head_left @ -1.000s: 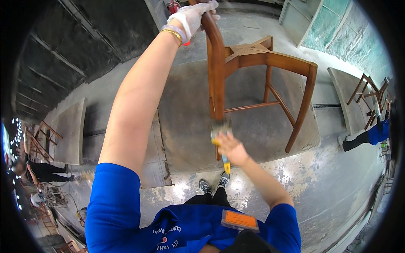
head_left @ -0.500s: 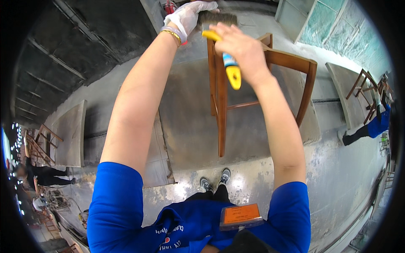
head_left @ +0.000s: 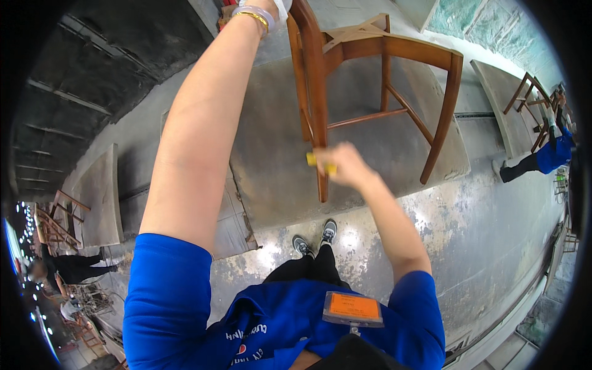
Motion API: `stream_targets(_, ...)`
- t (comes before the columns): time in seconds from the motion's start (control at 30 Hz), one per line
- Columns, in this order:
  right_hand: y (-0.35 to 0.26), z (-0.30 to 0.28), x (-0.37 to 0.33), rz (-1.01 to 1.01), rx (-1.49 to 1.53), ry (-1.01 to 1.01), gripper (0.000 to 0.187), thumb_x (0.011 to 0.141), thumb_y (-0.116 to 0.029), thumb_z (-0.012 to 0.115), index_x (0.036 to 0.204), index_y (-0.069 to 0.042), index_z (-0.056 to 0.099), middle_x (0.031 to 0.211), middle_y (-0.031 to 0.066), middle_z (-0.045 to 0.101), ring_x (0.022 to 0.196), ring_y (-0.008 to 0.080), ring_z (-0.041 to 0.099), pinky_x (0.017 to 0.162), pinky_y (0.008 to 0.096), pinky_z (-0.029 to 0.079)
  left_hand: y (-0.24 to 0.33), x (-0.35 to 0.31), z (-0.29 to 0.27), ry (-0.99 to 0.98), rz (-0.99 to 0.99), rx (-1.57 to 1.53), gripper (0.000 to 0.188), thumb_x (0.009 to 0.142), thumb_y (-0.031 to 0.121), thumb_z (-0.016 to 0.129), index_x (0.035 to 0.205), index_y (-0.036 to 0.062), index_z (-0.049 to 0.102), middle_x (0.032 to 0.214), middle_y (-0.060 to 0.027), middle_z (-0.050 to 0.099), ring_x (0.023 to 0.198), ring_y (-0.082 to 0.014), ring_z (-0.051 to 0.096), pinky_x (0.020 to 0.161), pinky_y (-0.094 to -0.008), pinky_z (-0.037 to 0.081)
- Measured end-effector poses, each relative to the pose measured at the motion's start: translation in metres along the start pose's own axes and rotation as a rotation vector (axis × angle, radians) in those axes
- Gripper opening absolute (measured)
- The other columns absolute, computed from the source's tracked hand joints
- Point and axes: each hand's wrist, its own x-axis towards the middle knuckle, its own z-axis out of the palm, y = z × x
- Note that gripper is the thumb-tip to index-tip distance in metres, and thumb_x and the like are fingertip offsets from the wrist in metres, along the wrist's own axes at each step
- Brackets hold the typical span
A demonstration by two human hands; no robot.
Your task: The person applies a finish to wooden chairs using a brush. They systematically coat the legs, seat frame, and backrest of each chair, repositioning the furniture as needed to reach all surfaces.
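Note:
A brown wooden chair frame (head_left: 382,46) stands on a grey slab (head_left: 370,148) in front of me. My left hand (head_left: 279,6), in a white glove with bracelets at the wrist, grips the chair's top at the upper edge of the picture and is mostly cut off there. My right hand (head_left: 344,165) is closed around a brush with a yellow handle (head_left: 313,160), pressed against the lower part of the near chair leg (head_left: 319,123). The bristles are hidden behind the leg and my fingers. My shoes (head_left: 314,237) stand just short of the slab.
A person in blue (head_left: 546,154) bends at the right beside more wooden chair frames (head_left: 530,92). At the left lie another grey slab (head_left: 98,191), stacked chair frames (head_left: 55,216) and a person in dark clothes (head_left: 71,265). The floor is worn, shiny concrete.
My right hand swung the brush up to the chair's top, then came back down to the lower part of the near leg. My left hand kept its grip on the chair.

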Motion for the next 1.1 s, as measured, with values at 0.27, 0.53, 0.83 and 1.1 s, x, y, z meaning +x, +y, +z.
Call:
stream_targets(0.27, -0.029, -0.031, 0.012, -0.072, -0.065, 0.412, 0.012, 0.078, -0.011, 0.071, 0.079, -0.009, 0.058, 0.136, 0.0146, 0.070, 0.127, 0.0324, 0.067, 0.108, 0.0453, 0.055, -0.028, 0.001, 0.023, 0.091, 0.065, -0.245, 0.011, 0.095, 0.014, 0.072, 0.096, 0.0054, 0.065, 0.076, -0.0053, 0.063, 0.060, -0.0220, 0.063, 0.067, -0.0412, 0.062)
stream_targets(0.53, 0.093, 0.013, -0.064, 0.643, 0.813, 1.046, 0.013, 0.086, 0.004, 0.080, 0.084, -0.007, 0.074, 0.132, 0.0188, 0.071, 0.113, 0.0213, 0.068, 0.092, 0.0338, 0.056, -0.098, -0.033, 0.052, 0.119, 0.091, -0.040, 0.020, 0.095, 0.018, 0.074, 0.089, -0.0005, 0.071, 0.074, -0.0039, 0.060, 0.064, -0.0182, 0.060, 0.066, -0.0371, 0.055)
stream_targets(0.83, 0.260, -0.018, -0.055, 0.737, 0.197, 0.904, 0.025, 0.074, 0.012, 0.069, 0.080, -0.012, 0.070, 0.123, 0.0175, 0.075, 0.112, 0.0340, 0.073, 0.095, 0.0359, 0.056, -0.102, -0.031, 0.062, 0.114, 0.176, 0.028, 0.022, 0.099, 0.018, 0.071, 0.087, -0.0004, 0.067, 0.070, -0.0047, 0.056, 0.059, -0.0168, 0.056, 0.063, -0.0391, 0.057)
stream_targets(1.1, 0.211, -0.005, -0.035, 0.510, 0.247, 0.545, 0.021, 0.073, 0.006, 0.073, 0.078, -0.013, 0.068, 0.125, 0.0150, 0.074, 0.120, 0.0346, 0.069, 0.099, 0.0392, 0.056, -0.102, -0.029, 0.069, 0.156, 0.199, 0.129, 0.026, 0.098, 0.021, 0.069, 0.104, -0.0043, 0.072, 0.073, -0.0056, 0.057, 0.062, -0.0178, 0.056, 0.063, -0.0373, 0.052)
